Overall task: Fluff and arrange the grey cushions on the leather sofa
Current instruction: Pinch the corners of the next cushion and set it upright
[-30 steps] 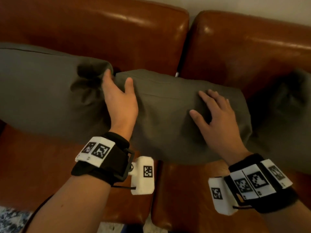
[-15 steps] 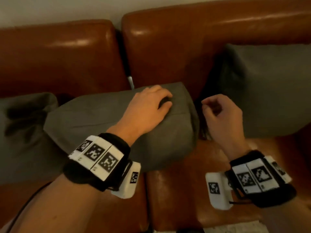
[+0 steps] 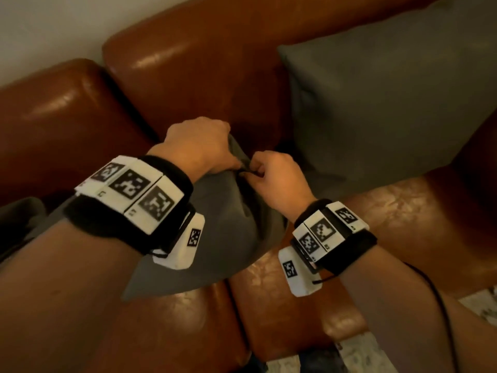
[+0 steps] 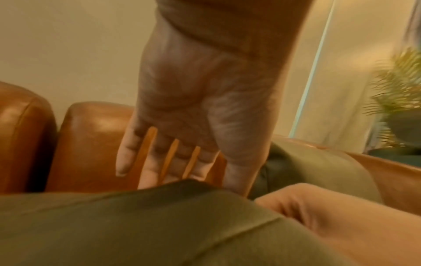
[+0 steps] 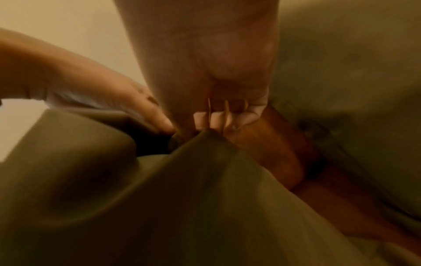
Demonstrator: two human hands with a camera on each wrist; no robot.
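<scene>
The middle grey cushion (image 3: 223, 227) stands tilted on the brown leather sofa (image 3: 188, 65), with its right corner raised. My left hand (image 3: 207, 152) curls over that raised top edge; in the left wrist view its fingers (image 4: 148, 162) reach down behind the cushion (image 4: 136, 225). My right hand (image 3: 255, 172) pinches the corner of the same cushion; its curled fingertips (image 5: 218, 118) meet the fabric peak (image 5: 209, 144). A second grey cushion (image 3: 390, 103) leans upright against the backrest to the right. Only an edge of a third grey cushion (image 3: 18, 219) shows at far left.
Bare leather seat (image 3: 403, 216) lies in front of the right cushion. A pale wall (image 3: 53, 30) rises behind the backrest. A patterned rug (image 3: 357, 354) shows below the seat's front edge. A potted plant (image 4: 398, 100) stands beyond the sofa's right end.
My left hand has slid from the cushion's top face to its right corner and curled over it. My right hand came in from the side and pinched the corner, which has risen.
</scene>
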